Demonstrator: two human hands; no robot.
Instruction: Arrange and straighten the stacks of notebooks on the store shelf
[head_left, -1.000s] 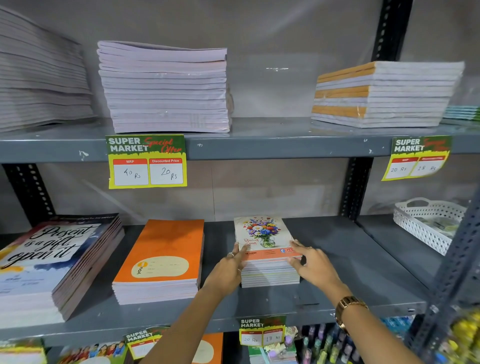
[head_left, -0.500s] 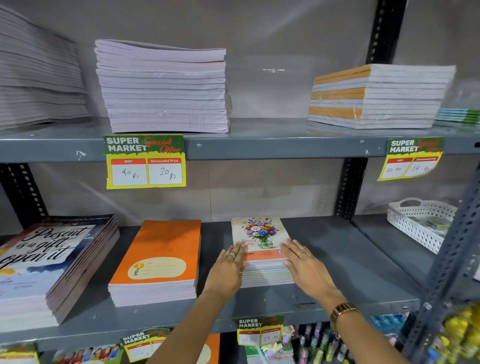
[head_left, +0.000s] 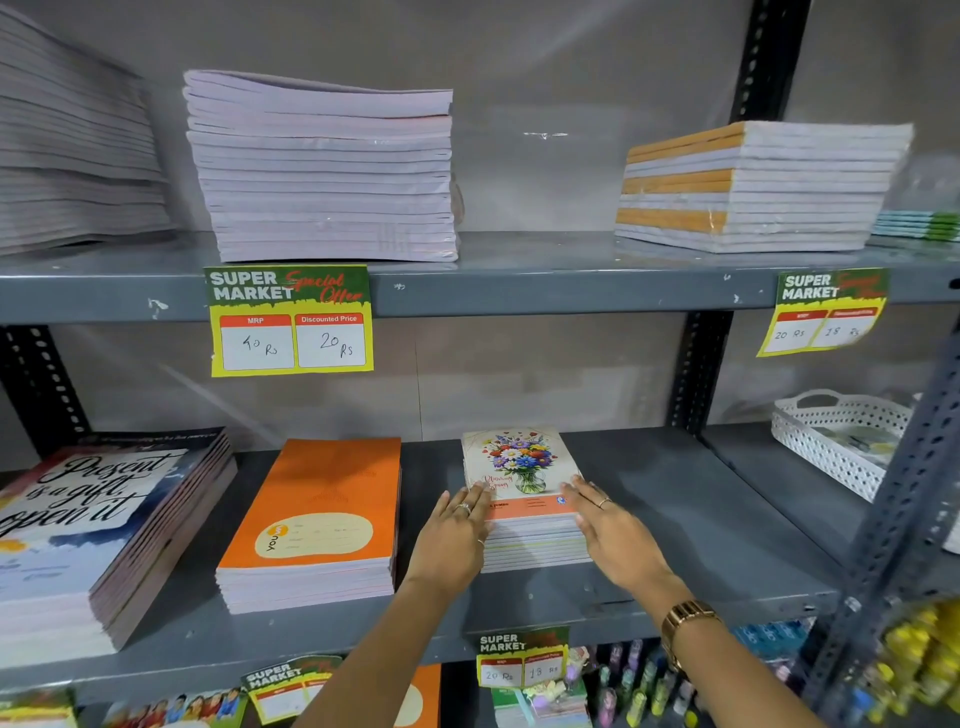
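Observation:
A small stack of notebooks with a flower-vase cover lies on the middle grey shelf. My left hand presses flat against the stack's left side, fingers together. My right hand presses flat against its right side, and a gold watch sits on that wrist. Left of it is an orange notebook stack, and further left a tall stack with "Present is a gift, open it" covers. On the upper shelf stand a pale stack and an orange-striped stack.
Yellow price tags hang from the shelf edges. A white perforated basket sits on the neighbouring shelf at right. A slotted steel upright crosses the right foreground. Pens and more notebooks fill the shelf below.
Both hands have slid forward along the sides of the flower stack and closed in on it. The view has shifted slightly.

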